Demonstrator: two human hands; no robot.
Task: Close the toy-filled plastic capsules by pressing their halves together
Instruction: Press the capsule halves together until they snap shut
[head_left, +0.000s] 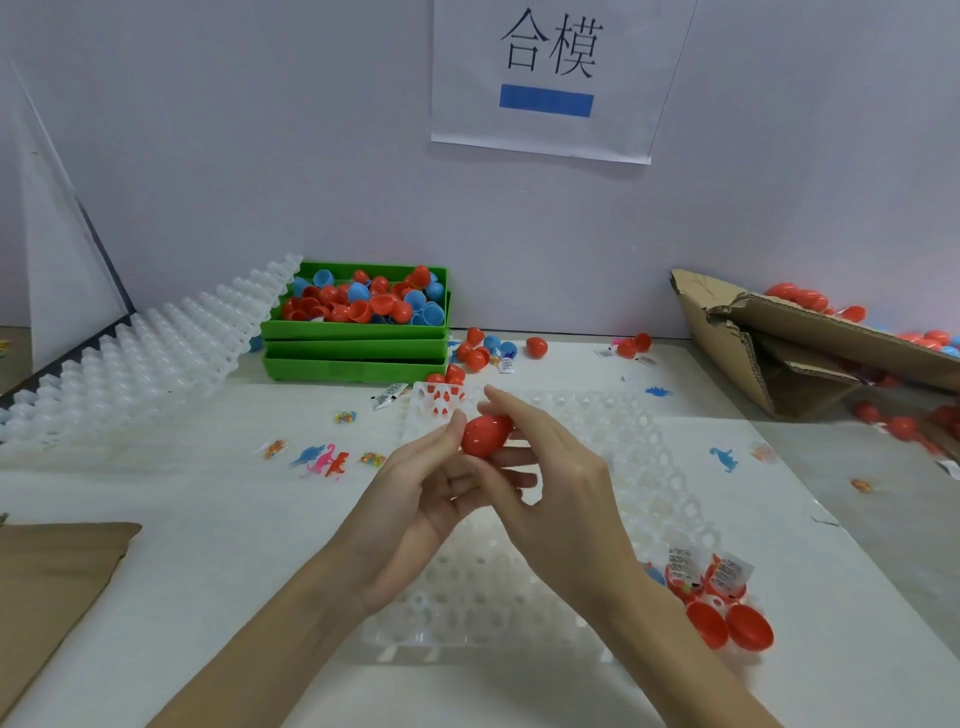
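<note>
Stacked bins (355, 347) behind tray (670, 467); cardboard box (810, 353) right; capsule halves (727, 626) on tray's right corner.

The capsule (487, 435) held up in the middle is plain red. At the far left, the stacked trays (356, 348) are bright green, heaped with red and sky-blue capsule halves (363, 299). The cell grid (644, 467) on the table is translucent white, as is the grid stack (156, 353) leaning to its left. Near right, two open halves (730, 629) show red. Little toy dinosaurs (324, 458) lie blue, pink and red. The cardboard box (810, 343) is brown. The wall sheet (550, 73) is white with black characters and a blue bar.
</note>
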